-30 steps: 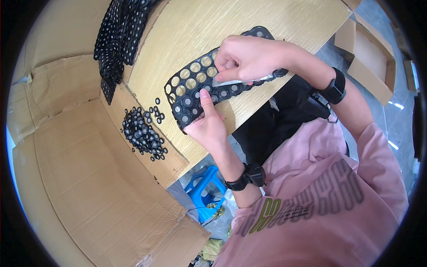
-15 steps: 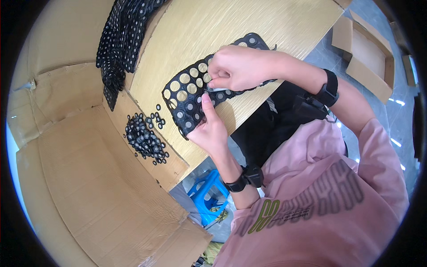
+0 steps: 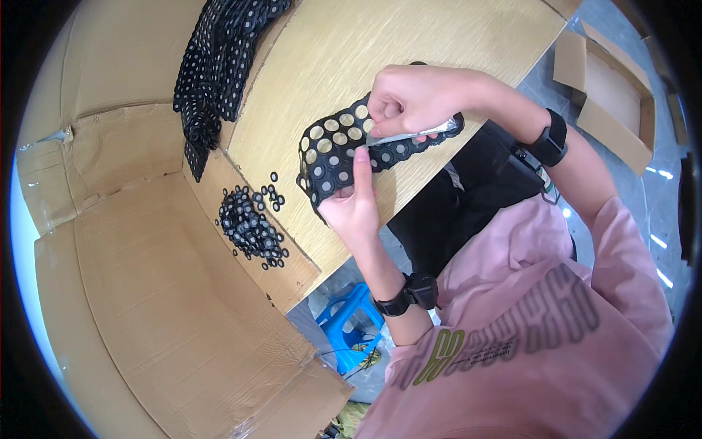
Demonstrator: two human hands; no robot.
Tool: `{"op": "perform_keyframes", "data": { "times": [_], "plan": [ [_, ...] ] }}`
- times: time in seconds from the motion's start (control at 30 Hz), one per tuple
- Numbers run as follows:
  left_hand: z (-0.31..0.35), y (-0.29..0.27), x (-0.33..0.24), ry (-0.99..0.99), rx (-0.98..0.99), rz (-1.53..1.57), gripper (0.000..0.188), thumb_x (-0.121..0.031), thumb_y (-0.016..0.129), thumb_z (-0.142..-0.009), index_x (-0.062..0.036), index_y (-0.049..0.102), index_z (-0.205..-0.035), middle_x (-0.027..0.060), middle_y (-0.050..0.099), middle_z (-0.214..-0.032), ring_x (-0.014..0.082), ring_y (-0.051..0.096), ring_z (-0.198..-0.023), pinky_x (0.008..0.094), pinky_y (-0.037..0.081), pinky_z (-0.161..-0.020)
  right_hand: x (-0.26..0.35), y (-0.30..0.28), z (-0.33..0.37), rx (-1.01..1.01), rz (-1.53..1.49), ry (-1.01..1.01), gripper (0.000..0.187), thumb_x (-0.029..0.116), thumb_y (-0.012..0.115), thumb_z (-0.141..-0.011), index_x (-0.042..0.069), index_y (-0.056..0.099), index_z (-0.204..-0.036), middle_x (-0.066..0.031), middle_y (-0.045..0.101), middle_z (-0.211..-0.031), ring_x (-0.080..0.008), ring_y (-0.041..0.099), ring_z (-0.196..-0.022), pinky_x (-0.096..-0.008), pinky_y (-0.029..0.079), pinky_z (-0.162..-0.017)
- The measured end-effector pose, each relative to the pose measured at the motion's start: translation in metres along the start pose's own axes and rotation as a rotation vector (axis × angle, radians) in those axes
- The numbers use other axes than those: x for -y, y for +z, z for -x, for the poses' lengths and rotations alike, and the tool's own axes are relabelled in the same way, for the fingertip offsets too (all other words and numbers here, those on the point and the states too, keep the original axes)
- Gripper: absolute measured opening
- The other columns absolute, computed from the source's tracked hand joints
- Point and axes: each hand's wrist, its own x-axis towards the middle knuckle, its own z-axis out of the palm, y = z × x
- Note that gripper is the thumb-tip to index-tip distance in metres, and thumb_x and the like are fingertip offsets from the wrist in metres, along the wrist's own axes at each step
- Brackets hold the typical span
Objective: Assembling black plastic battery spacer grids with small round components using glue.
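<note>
From my remote seat, I follow a black sheet (image 3: 338, 150) lying aslant on the wooden table (image 3: 314, 73), near its front edge. Its left part is pierced by round holes showing the pale tabletop; along the near side the rounds are filled with grey discs, and the far right end curls out past the knuckles. The left hand (image 3: 352, 212) grips the left end, thumb flat on top, fingers tucked beneath. The right hand (image 3: 413, 102) is closed around a silver tool (image 3: 409, 135), whose tip sits just beside that thumb.

Around this, leftmost, I have a large cardboard box (image 3: 161, 293) against the table. Next come a draped black bundle (image 3: 212, 73) dotted with pale rounds and, nearer me, a heap of small black rings (image 3: 248, 223) with a few strays beside it. A blue stool (image 3: 344, 329) stands on the floor below, and an open carton (image 3: 614, 102) lies far right. The right hand blocks my view of the sheet's middle (annoying, from this camera).

Counting across: one large box, one bundle, one heap of rings too crowded to number, one stool, one sheet, one tool, two hands, one carton.
</note>
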Motion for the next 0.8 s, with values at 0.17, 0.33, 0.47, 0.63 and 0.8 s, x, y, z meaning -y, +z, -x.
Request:
{"op": "perform_keyframes", "data": {
  "times": [0.17, 0.33, 0.47, 0.63, 0.8],
  "plan": [
    [-0.007, 0.003, 0.002, -0.021, -0.035, -0.057, 0.019, -0.003, 0.067, -0.087, 0.0047, 0.059, -0.103, 0.0075, 0.066, -0.087, 0.0087, 0.060, -0.068, 0.0212, 0.049, -0.059, -0.003, 0.000, -0.001, 0.015, -0.002, -0.008, 0.030, 0.016, 0.062, -0.086, -0.003, 0.056, -0.063, -0.0077, 0.057, -0.049, -0.0132, 0.055, -0.043, -0.0296, 0.042, -0.046],
    [0.000, 0.005, -0.001, -0.015, -0.053, 0.004, 0.019, -0.006, 0.068, -0.088, 0.0060, 0.060, -0.099, 0.0104, 0.066, -0.083, 0.0087, 0.051, -0.045, 0.0224, 0.039, -0.037, -0.006, 0.002, -0.004, 0.009, 0.047, -0.030, 0.031, 0.017, 0.062, -0.085, -0.003, 0.056, -0.063, -0.0069, 0.054, -0.048, -0.0136, 0.049, -0.042, -0.0320, 0.038, -0.046],
    [0.001, 0.008, -0.004, -0.023, -0.093, -0.004, 0.019, -0.008, 0.069, -0.087, 0.0066, 0.060, -0.097, 0.0094, 0.066, -0.079, 0.0079, 0.051, -0.044, 0.0215, 0.039, -0.037, -0.008, 0.003, -0.004, -0.011, 0.025, -0.023, 0.032, 0.018, 0.063, -0.086, -0.002, 0.055, -0.062, -0.0071, 0.054, -0.048, -0.0133, 0.050, -0.043, -0.0314, 0.039, -0.046],
    [0.002, 0.010, -0.001, -0.025, -0.131, 0.025, 0.021, -0.008, 0.069, -0.087, 0.0062, 0.061, -0.100, 0.0094, 0.066, -0.082, 0.0075, 0.050, -0.043, 0.0212, 0.038, -0.037, -0.006, 0.005, -0.002, -0.008, -0.044, -0.030, 0.033, 0.017, 0.062, -0.089, -0.003, 0.054, -0.064, -0.0076, 0.053, -0.047, -0.0130, 0.054, -0.044, -0.0303, 0.040, -0.047],
    [0.003, 0.009, 0.006, -0.039, -0.149, 0.017, 0.028, -0.005, 0.069, -0.086, 0.0077, 0.058, -0.109, 0.0104, 0.067, -0.094, 0.0089, 0.060, -0.061, 0.0205, 0.047, -0.048, -0.007, 0.011, -0.002, -0.052, -0.097, -0.008, 0.032, 0.016, 0.062, -0.089, -0.003, 0.054, -0.064, -0.0086, 0.053, -0.048, -0.0145, 0.054, -0.043, -0.0307, 0.039, -0.046]
  ]
}}
